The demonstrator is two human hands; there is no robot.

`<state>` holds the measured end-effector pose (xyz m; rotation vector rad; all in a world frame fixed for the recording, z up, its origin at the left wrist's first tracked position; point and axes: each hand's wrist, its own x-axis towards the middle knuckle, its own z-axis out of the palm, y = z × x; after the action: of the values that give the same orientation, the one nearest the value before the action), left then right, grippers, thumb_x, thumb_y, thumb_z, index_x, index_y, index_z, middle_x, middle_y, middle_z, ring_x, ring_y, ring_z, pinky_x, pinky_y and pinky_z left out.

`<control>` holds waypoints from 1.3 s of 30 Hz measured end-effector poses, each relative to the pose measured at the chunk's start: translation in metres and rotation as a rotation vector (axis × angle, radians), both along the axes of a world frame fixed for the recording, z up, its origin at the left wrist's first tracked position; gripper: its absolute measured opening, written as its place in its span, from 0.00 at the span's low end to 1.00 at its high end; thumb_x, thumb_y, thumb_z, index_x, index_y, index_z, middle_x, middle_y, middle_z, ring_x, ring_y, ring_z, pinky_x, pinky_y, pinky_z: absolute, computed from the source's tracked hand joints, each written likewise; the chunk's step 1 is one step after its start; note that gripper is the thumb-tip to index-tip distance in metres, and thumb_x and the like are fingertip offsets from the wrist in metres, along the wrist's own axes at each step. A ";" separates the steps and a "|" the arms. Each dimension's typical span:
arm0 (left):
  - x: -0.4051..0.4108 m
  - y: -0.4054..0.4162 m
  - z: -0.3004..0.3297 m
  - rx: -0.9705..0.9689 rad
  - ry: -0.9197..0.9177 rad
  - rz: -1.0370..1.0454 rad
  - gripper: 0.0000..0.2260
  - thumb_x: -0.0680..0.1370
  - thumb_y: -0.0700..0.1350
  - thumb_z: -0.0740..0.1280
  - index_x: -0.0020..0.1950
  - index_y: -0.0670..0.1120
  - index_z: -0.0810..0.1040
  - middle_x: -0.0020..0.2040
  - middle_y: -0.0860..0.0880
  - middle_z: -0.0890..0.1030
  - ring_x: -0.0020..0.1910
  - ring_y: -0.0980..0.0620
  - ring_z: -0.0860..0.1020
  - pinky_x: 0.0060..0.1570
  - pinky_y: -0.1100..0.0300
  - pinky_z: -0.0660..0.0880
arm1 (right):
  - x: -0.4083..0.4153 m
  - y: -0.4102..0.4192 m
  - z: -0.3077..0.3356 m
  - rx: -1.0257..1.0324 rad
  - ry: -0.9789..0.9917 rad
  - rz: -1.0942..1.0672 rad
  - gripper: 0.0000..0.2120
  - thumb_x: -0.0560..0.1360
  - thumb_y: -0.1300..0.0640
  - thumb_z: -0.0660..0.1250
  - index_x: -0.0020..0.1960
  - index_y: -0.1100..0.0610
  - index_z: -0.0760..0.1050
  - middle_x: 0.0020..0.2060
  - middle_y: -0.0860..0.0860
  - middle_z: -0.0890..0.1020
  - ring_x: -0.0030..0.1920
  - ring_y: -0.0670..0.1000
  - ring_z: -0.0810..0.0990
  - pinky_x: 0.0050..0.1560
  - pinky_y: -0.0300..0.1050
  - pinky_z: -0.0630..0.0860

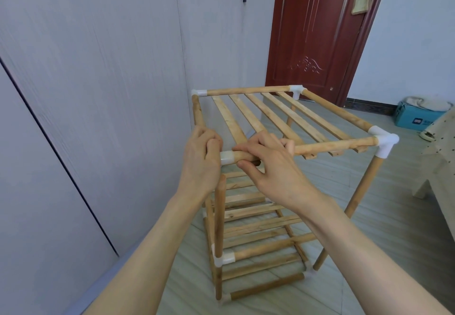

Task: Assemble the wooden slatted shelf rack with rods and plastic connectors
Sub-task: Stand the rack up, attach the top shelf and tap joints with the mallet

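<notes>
Wooden shelf rack (270,167) standing on pale floor tiles (369,216), close beside a grey wardrobe wall (98,93), with a dark red door (317,31) beyond it. Top slatted tier (283,115) raised and seemingly not seated at its near-left corner: a bare upright rod (219,216) below that corner, tip apparently free of any socket. Left hand (203,159) curled round the near-left white plastic connector (227,158) of the top tier, fingers folded over it. Right hand (270,164) just beside it, gripping the front rod (332,146), fingers over the top and thumb underneath. Lower slatted tiers (258,221) under the hands, already joined by connectors. Near-right connector (385,143) on its upright, looking seated. Probably light, stiff, dry wood with little slip; plastic sockets likely tight by friction and liable to crack or pop off under twisting. Best hold probably at the corner connector and the rod next to it, never the thin slats, pressing straight down over the upright.
</notes>
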<state>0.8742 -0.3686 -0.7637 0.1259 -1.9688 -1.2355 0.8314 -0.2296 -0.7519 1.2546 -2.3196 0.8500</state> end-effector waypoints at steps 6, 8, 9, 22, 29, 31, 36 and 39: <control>-0.001 0.007 0.003 0.118 -0.006 -0.004 0.15 0.78 0.35 0.52 0.33 0.46 0.67 0.38 0.52 0.67 0.35 0.59 0.66 0.38 0.68 0.64 | -0.001 0.004 0.003 -0.050 -0.103 0.031 0.07 0.76 0.57 0.66 0.53 0.53 0.78 0.41 0.41 0.68 0.44 0.36 0.67 0.53 0.32 0.53; -0.003 0.010 0.004 0.145 0.008 0.003 0.15 0.78 0.34 0.52 0.34 0.45 0.67 0.38 0.52 0.67 0.35 0.60 0.66 0.38 0.68 0.63 | -0.001 0.002 0.004 -0.051 -0.106 0.030 0.07 0.76 0.58 0.66 0.53 0.53 0.78 0.39 0.41 0.66 0.43 0.39 0.66 0.52 0.32 0.54; -0.004 0.011 0.004 0.152 0.010 0.009 0.15 0.78 0.34 0.52 0.34 0.46 0.66 0.38 0.52 0.66 0.35 0.60 0.66 0.38 0.69 0.63 | 0.000 0.001 0.003 -0.046 -0.097 0.025 0.07 0.76 0.58 0.66 0.53 0.53 0.79 0.39 0.41 0.66 0.43 0.41 0.66 0.51 0.35 0.54; 0.025 0.012 -0.007 0.339 -0.148 -0.207 0.19 0.73 0.58 0.68 0.57 0.64 0.61 0.59 0.61 0.67 0.55 0.73 0.70 0.49 0.74 0.71 | -0.008 -0.006 0.000 -0.055 0.028 -0.024 0.07 0.77 0.58 0.63 0.53 0.54 0.78 0.44 0.43 0.70 0.47 0.38 0.62 0.51 0.38 0.53; 0.039 0.023 -0.024 0.195 -0.269 0.052 0.10 0.74 0.56 0.67 0.45 0.50 0.75 0.39 0.46 0.82 0.40 0.51 0.81 0.39 0.59 0.76 | -0.005 -0.004 0.004 -0.057 0.010 -0.033 0.06 0.77 0.59 0.64 0.53 0.56 0.77 0.46 0.44 0.71 0.49 0.41 0.64 0.53 0.37 0.54; 0.041 0.024 -0.025 0.225 -0.239 -0.007 0.07 0.76 0.52 0.66 0.46 0.50 0.76 0.42 0.42 0.82 0.40 0.54 0.81 0.44 0.57 0.77 | -0.003 -0.001 0.006 -0.049 0.002 -0.036 0.06 0.77 0.59 0.63 0.53 0.55 0.76 0.46 0.44 0.71 0.50 0.42 0.65 0.54 0.37 0.54; 0.045 0.013 -0.028 0.461 -0.186 -0.403 0.13 0.73 0.49 0.67 0.57 0.49 0.76 0.49 0.47 0.84 0.48 0.51 0.82 0.49 0.62 0.77 | -0.002 0.005 0.010 -0.047 -0.033 -0.036 0.07 0.77 0.60 0.64 0.54 0.56 0.76 0.46 0.45 0.72 0.51 0.45 0.67 0.55 0.38 0.55; 0.046 0.003 -0.031 0.559 -0.171 -0.605 0.18 0.72 0.48 0.65 0.62 0.46 0.74 0.53 0.47 0.82 0.53 0.48 0.80 0.54 0.60 0.76 | -0.003 0.009 0.011 -0.047 -0.057 -0.020 0.07 0.77 0.60 0.64 0.54 0.56 0.76 0.45 0.45 0.71 0.50 0.45 0.67 0.55 0.38 0.56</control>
<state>0.9202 -0.3652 -0.7944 -0.1008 -1.8029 -2.2173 0.8280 -0.2210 -0.7405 1.2008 -2.3378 0.9395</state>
